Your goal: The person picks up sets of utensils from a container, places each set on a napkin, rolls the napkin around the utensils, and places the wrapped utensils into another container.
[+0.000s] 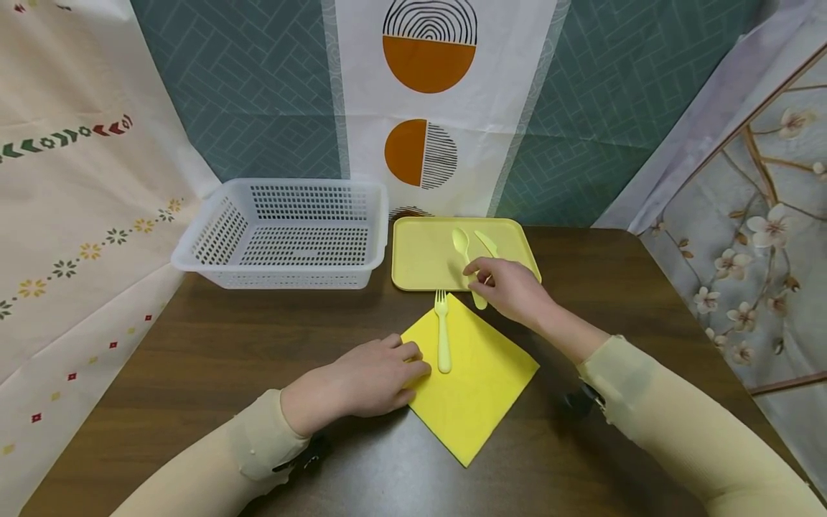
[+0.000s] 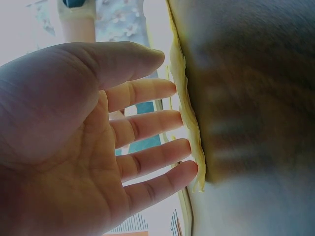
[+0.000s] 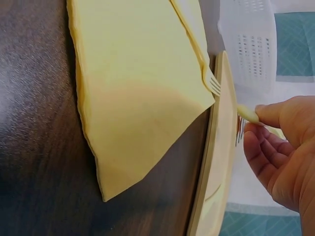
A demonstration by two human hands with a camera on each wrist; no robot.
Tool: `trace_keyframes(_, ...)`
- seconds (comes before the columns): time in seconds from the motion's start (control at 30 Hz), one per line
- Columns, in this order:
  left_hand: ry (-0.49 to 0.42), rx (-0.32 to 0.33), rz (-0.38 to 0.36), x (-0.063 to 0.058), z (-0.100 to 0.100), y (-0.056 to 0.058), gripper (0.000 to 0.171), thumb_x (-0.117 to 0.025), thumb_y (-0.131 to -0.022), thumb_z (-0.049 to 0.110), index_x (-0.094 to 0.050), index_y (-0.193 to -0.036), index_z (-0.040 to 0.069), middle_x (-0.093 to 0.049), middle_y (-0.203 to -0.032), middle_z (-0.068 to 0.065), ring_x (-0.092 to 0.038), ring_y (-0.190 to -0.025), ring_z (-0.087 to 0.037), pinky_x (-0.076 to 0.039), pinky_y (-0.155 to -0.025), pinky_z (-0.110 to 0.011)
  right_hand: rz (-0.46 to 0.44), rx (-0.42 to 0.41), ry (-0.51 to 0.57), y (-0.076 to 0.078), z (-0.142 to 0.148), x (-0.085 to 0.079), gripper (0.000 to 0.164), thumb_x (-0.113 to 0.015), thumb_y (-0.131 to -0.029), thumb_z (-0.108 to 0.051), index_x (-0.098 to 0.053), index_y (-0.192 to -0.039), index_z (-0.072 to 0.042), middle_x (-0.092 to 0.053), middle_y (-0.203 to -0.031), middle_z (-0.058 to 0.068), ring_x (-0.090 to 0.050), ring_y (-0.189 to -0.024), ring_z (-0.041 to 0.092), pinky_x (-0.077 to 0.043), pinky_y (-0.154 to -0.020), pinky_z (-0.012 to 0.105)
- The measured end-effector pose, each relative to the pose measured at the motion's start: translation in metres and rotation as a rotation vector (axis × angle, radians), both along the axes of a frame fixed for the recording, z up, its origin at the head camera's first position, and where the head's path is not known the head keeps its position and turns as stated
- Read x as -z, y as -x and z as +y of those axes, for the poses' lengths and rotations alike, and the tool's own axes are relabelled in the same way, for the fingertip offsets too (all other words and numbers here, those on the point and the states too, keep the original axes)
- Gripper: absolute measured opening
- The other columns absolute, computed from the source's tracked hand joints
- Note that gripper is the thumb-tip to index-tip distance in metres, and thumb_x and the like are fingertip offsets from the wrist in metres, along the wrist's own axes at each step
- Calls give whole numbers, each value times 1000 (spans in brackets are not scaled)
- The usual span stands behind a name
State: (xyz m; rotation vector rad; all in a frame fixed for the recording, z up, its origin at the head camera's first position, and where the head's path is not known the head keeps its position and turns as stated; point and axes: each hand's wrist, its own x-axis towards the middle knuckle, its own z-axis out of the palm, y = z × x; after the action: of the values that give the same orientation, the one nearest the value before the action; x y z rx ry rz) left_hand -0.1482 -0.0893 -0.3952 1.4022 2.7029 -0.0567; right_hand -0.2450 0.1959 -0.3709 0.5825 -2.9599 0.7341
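A folded yellow napkin point(image 1: 481, 380) lies on the table, turned like a diamond, with a pale yellow fork point(image 1: 444, 337) on its left half, tines toward the tray. My left hand point(image 1: 368, 377) rests at the napkin's left edge; in the left wrist view its fingers are extended, fingertips right at that edge. Between thumb and fingers, my right hand point(image 1: 510, 287) pinches a pale yellow spoon point(image 1: 461, 243) by its handle, over the front of the yellow tray point(image 1: 420, 262). A matching knife point(image 1: 486, 243) lies on the tray, its handle end hidden behind the right hand.
A white perforated plastic basket point(image 1: 293, 276) stands at the back left, beside the tray. The brown wooden table point(image 1: 271, 323) runs back to a patterned cloth point(image 1: 258, 93) hanging behind. Other printed cloths hang at the left and right sides.
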Motion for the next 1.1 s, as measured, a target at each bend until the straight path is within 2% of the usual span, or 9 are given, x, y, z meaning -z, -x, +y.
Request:
trace_keyframes(0.4,-16,9,10,-1,0,-1,30,-71,-106,28,-73,-134,19,-67,-127,-2,-59,-106,-26,-53,-90,-37,-45,-12,47,-15,-2,-1,27,-79,-104,-19,-76,-131,-13,-75,-104,4,-68,-85,21,-59,-76,40)
trace_keyframes(0.63,-12,10,13,-1,0,-1,31,-71,-106,29,-73,-135,19,-67,-128,-2,-59,-107,-26,-53,-90,-37,-85,-18,104,-22,-2,0,28,-81,-103,-18,-77,-129,-10,-72,-97,2,-64,-84,21,-55,-77,39)
trace_keyframes(1.1,-10,7,6,-2,1,-1,31,-72,-106,29,-73,-135,18,-67,-127,-2,-59,-108,-26,-54,-90,-37,-166,-25,194,-41,-1,1,29,-82,-103,-19,-76,-129,-10,-69,-99,1,-63,-89,22,-55,-77,37)
